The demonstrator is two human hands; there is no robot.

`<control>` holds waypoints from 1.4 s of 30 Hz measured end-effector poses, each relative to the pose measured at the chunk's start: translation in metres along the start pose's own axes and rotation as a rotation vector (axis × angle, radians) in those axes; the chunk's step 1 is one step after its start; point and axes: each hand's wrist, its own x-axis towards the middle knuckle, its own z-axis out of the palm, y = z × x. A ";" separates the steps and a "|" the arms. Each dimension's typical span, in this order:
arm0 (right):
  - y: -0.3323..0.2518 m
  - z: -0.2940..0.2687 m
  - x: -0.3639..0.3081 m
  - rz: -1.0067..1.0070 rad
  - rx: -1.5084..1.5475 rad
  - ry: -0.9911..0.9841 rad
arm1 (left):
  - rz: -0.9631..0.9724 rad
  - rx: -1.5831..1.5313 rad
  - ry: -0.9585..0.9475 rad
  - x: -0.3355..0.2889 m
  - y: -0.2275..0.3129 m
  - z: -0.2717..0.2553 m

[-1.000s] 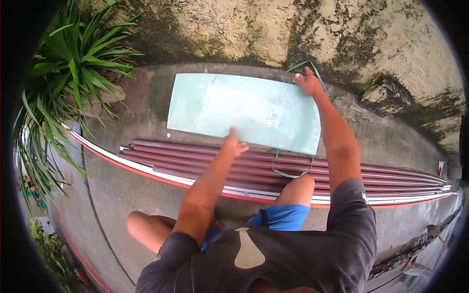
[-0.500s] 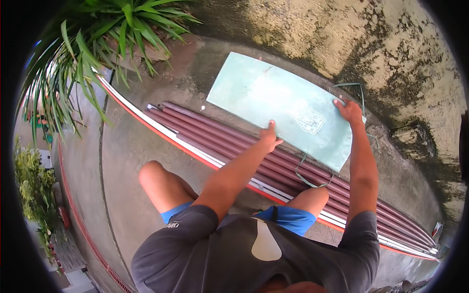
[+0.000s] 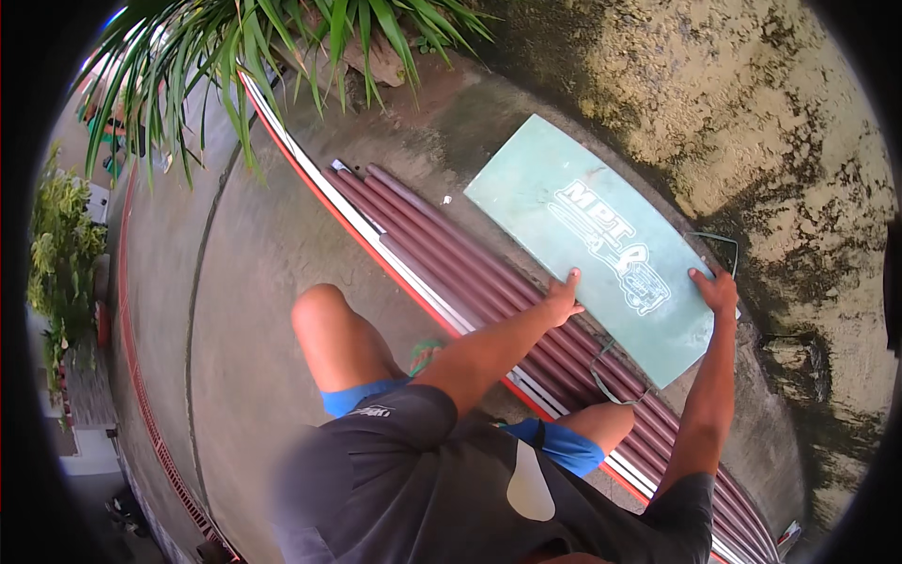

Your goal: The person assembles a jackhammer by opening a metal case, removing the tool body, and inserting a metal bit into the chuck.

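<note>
A flat, pale green board (image 3: 526,188) with a white printed design lies tilted across the view, just beyond a bundle of maroon pipes (image 3: 451,249). My left hand (image 3: 564,299) grips its near long edge, thumb on top and fingers mostly hidden beneath. At the right end, my right hand (image 3: 716,289) clasps the board in the same way, with the thumb over the face. Thin green straps hang from the board: one strap (image 3: 601,376) loops over the pipes and another sticks out near the right hand. Whether the board touches the ground is hard to tell.
White and red-orange long strips (image 3: 329,202) run alongside the pipes, between them and my knees. A stained wall (image 3: 742,122) rises behind the board. A long-leaved plant (image 3: 272,56) overhangs the far left, and concrete ground (image 3: 254,310) spreads to my left.
The view has turned, so board, pipes and hands sit further right and slant more steeply. Glare has left the board and its printed design shows fully. Both hands keep hold of it.
</note>
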 end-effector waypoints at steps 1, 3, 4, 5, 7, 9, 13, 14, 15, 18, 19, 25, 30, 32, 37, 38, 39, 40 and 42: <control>0.000 0.001 0.001 -0.008 0.000 -0.010 | -0.008 -0.009 -0.011 0.003 -0.003 -0.005; 0.008 0.002 0.004 0.081 0.083 -0.097 | -0.025 -0.016 -0.022 0.007 -0.005 -0.013; 0.023 0.005 0.006 0.110 0.068 -0.096 | -0.055 0.015 -0.097 0.008 -0.003 -0.011; 0.033 0.017 0.009 0.130 0.056 -0.097 | -0.085 0.046 -0.172 0.008 -0.004 -0.010; 0.035 0.033 0.014 0.155 0.008 0.017 | -0.081 0.043 -0.188 0.011 -0.002 -0.013; 0.028 0.039 0.013 0.157 0.003 0.054 | -0.122 0.048 -0.131 0.013 0.002 -0.014; 0.019 0.051 0.001 0.142 -0.112 0.185 | 0.005 0.114 0.027 0.013 0.000 -0.011; 0.014 0.051 -0.001 0.136 -0.049 0.188 | 0.012 0.130 0.017 0.019 0.009 -0.016; 0.003 0.051 -0.002 0.126 -0.022 0.191 | 0.161 0.066 0.223 0.028 0.021 -0.039; 0.060 0.032 -0.020 0.006 0.153 0.507 | 0.200 0.004 0.557 0.018 0.060 0.001; 0.052 0.029 -0.019 0.024 0.164 0.516 | 0.239 -0.054 0.599 0.026 0.083 -0.007; -0.069 0.052 0.056 -0.261 0.485 0.289 | 0.255 0.052 0.946 0.074 0.144 -0.046; -0.131 0.114 0.166 -0.224 0.598 -0.036 | 0.219 0.256 1.147 0.055 0.130 0.006; -0.164 0.131 0.206 -0.188 0.676 -0.140 | 0.110 0.178 1.097 0.052 0.136 0.010; -0.243 0.153 0.258 -0.117 0.835 -0.723 | 0.132 0.135 1.174 0.058 0.144 -0.001; -0.247 0.156 0.261 -0.117 0.836 -0.741 | 0.148 0.162 1.163 0.055 0.145 0.001; -0.248 0.159 0.265 -0.084 0.884 -0.752 | 0.167 0.185 1.149 0.052 0.147 0.003; -0.248 0.161 0.268 -0.049 0.930 -0.760 | 0.160 0.182 1.160 0.051 0.149 0.006; -0.251 0.167 0.271 -0.014 0.951 -0.793 | 0.158 0.220 1.173 0.050 0.153 0.011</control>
